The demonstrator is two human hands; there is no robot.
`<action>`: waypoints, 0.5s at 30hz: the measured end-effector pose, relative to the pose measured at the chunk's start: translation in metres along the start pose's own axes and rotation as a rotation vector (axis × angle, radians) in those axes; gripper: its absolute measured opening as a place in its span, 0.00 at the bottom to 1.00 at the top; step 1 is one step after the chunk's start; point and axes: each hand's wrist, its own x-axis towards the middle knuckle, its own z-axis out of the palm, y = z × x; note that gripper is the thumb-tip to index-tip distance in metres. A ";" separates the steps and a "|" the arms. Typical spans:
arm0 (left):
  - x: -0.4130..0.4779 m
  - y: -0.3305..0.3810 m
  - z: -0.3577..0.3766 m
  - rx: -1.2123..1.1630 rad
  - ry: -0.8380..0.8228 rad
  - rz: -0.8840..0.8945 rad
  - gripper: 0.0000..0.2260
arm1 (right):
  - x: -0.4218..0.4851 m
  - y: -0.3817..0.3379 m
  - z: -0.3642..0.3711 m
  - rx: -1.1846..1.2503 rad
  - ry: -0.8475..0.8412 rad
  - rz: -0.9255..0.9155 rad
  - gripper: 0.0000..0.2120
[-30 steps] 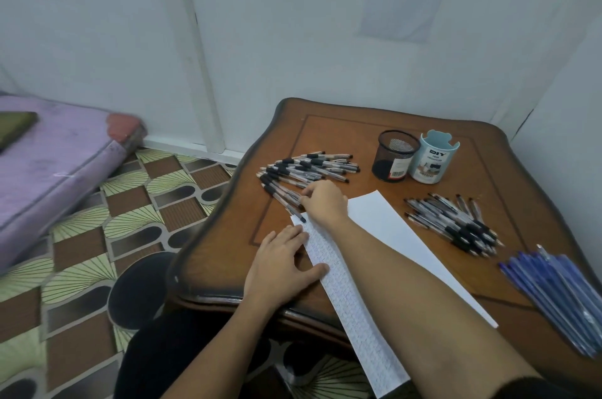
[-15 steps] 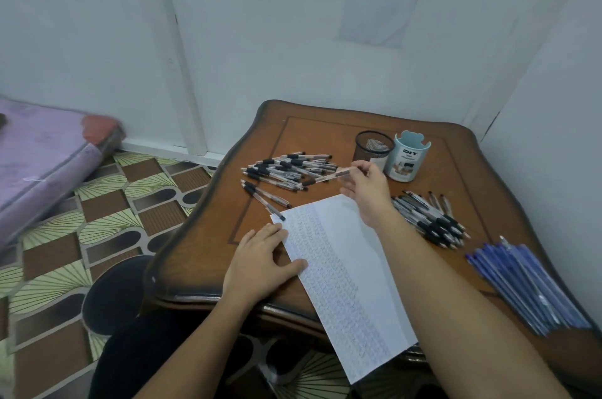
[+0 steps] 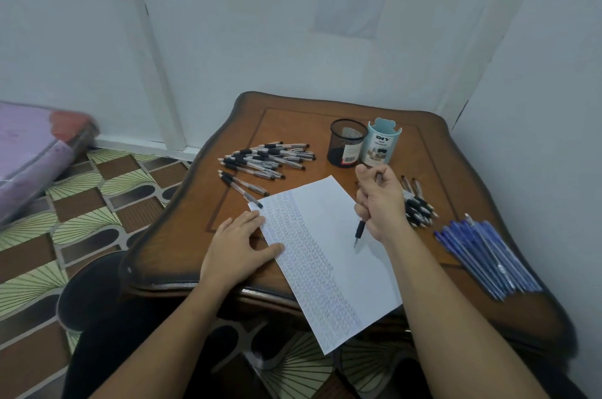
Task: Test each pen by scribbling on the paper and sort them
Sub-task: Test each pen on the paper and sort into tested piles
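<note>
A white sheet of paper (image 3: 345,235) lies slanted on the wooden table (image 3: 293,125), its left strip filled with rows of scribbles. My left hand (image 3: 239,245) rests flat on the paper's left edge. My right hand (image 3: 381,203) grips a black-grip pen (image 3: 359,232) upright, tip pointing down just above the blank right side of the paper. A pile of black-grip pens (image 3: 267,159) lies at the left back of the table. A smaller pile of black-grip pens (image 3: 418,208) lies right of my right hand, partly hidden by it.
A black mesh cup (image 3: 347,142) and a pale blue holder (image 3: 381,142) stand at the back. Several blue pens (image 3: 485,255) lie at the right edge by the wall. A dark round stool (image 3: 88,287) stands on the patterned floor on the left.
My right hand took a pen from the left pile, carried it right across the paper and turned it tip down over the sheet. The left hand stayed on the paper.
</note>
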 end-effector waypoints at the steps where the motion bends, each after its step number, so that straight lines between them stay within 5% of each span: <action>1: 0.000 0.000 0.000 0.001 0.002 -0.001 0.34 | -0.002 -0.002 -0.001 0.014 0.004 0.006 0.08; 3: 0.001 0.000 -0.001 0.008 0.003 -0.006 0.34 | -0.005 -0.004 -0.006 0.089 -0.002 0.056 0.07; 8: 0.000 0.000 0.000 0.004 0.008 -0.003 0.34 | -0.017 0.006 -0.026 -0.022 -0.035 0.206 0.37; 15: -0.001 0.001 0.000 0.003 0.011 -0.016 0.33 | -0.045 0.037 -0.032 -0.287 -0.195 0.078 0.11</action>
